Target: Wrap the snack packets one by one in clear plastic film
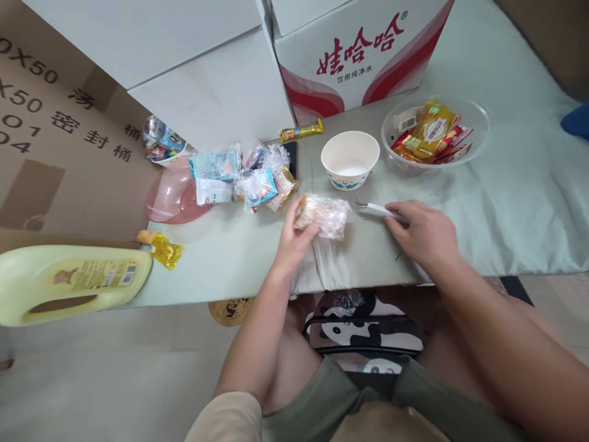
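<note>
My left hand [297,236] is closed round a small packet wrapped in clear bubble wrap [324,215], held just over the table's front part. In my right hand [423,233] is a white-handled craft knife [380,210], its thin metal tip pointing left toward the packet without touching it. Just behind both hands stands a white paper bowl [350,161] with a blue pattern near its base. To the left lies a pile of bubble-wrapped packets [260,184]. A clear plastic bowl [481,132] at the right holds several red and gold packets.
White cartons [368,61] stand along the back. A yellow snack stick [301,130] lies before them, near a dark phone-like object [291,156]. At left are a pink plastic bowl [168,199], a yellow pouch [166,250] and a large pale-yellow jug [73,282] by the edge.
</note>
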Motion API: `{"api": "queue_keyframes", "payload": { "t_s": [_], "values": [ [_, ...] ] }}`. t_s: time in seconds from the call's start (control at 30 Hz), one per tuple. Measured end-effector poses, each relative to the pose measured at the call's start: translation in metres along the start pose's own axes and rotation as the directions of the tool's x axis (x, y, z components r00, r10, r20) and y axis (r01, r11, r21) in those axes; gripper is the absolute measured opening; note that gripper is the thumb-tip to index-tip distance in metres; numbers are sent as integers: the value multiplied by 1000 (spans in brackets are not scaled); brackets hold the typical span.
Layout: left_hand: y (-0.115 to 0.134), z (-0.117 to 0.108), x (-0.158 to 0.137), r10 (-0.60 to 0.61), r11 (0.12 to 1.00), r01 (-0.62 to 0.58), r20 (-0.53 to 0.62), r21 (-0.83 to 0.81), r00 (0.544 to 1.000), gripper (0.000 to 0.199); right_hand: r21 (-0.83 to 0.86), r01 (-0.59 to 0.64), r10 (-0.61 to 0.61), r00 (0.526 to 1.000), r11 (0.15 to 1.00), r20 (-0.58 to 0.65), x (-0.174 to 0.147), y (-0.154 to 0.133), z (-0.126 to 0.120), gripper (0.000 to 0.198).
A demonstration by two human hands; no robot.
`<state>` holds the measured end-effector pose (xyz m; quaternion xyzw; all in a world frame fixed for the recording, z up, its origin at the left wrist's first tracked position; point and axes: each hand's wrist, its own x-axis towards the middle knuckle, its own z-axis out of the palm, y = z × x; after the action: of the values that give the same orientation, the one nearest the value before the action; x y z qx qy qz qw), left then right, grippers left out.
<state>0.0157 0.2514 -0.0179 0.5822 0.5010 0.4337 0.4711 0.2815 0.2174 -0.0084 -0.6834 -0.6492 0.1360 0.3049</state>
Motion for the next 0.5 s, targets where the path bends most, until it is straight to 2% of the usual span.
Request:
{"api": "queue_keyframes", "payload": {
  "t_s": [0.07, 0.13, 0.2, 0.27, 0.33, 0.4, 0.47, 0.5],
  "values": [
    [1, 4, -6, 42, 991, -54, 98, 125, 994, 73, 20, 38, -37, 998, 999, -47, 2, -2, -3, 24],
    [4, 7, -11, 136, 949, -162, 113, 269, 984, 75, 86, 95, -90, 994, 992, -64, 1, -10, -4, 26],
    [8, 9, -14, 247, 886, -276, 125, 372, 961, 78, 173, 159, -158, 987, 972, -22, -3, -20, -2, 31],
    [12, 11, -16, 301, 845, -352, 187, 402, 935, 69, 253, 220, -243, 968, 942, 63, -7, -28, 3, 38],
    [15, 12, -16, 287, 867, -348, 212, 358, 934, 44, 308, 261, -310, 943, 915, 124, -12, -32, 9, 46],
    [17, 13, -15, 212, 948, -236, 130, 213, 969, 27, 336, 273, -338, 929, 901, 151, -14, -35, 13, 52],
    [19, 14, -13, 69, 996, -69, -6, -52, 998, 28, 337, 271, -338, 928, 902, 157, -15, -37, 15, 52],
    [19, 14, -11, -15, 981, 1, -71, -196, 997, 29, 331, 272, -337, 928, 904, 157, -15, -38, 14, 47]
  ]
}}
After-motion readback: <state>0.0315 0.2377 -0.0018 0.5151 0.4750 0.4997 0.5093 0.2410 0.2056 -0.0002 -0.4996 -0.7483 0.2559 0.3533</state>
